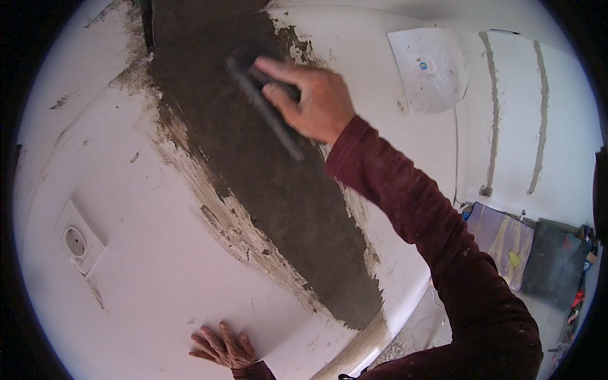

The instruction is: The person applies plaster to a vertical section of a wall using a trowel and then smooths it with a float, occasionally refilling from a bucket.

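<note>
A broad strip of wet-looking dark grey plaster point(285, 221) runs down the white wall point(158, 253), with ragged, smeared edges. Over its upper part, my right hand point(316, 98) grips a plastering float point(266, 109), which is blurred by motion. The float's long edge slants down to the right across the strip, and its face is hidden against the plaster. Low on the wall, left of the strip's bottom end, my left hand point(225, 347) lies flat with its fingers spread, holding nothing.
A wall socket point(77, 242) sits at the left. Upper right is a white, plastic-covered box point(427, 69). Beyond it, two filled grooves point(491, 114) mark another white wall. A stained purplish board point(500, 244) and a dark board point(557, 263) lean below them.
</note>
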Available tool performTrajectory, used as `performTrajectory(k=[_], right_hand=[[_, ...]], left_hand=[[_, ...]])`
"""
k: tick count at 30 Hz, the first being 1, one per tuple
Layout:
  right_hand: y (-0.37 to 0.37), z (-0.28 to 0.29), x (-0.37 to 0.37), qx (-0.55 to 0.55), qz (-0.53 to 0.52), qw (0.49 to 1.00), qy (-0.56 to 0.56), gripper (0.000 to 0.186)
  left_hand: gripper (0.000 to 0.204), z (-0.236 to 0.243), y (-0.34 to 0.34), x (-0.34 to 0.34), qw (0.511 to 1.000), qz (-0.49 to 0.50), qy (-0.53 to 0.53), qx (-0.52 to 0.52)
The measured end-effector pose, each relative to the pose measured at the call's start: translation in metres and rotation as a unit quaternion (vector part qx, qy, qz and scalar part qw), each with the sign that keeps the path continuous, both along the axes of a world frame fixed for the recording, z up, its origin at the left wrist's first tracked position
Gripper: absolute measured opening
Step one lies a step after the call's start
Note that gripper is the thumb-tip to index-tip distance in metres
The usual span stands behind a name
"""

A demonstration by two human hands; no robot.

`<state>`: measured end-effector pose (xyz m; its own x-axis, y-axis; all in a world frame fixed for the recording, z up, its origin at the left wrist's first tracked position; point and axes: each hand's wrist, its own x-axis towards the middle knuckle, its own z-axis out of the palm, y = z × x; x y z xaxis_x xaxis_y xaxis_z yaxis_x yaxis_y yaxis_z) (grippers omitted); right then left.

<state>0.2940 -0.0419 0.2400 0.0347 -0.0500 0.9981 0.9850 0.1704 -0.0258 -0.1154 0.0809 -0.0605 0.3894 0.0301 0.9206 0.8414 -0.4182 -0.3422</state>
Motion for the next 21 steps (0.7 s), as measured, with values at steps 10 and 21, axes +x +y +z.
performTrajectory(k=[10,21], right_hand=[[-0.016,-0.121,-0.004,-0.176,0.011,0.982,0.063,0.041],[-0.022,-0.158,-0.007,-0.193,-0.016,0.981,-0.009,0.053]], left_hand=[[0.059,0.001,0.001,0.015,1.0,0.002,-0.007,-0.009],[0.06,0.0,0.004,0.014,1.0,0.009,-0.001,0.01]])
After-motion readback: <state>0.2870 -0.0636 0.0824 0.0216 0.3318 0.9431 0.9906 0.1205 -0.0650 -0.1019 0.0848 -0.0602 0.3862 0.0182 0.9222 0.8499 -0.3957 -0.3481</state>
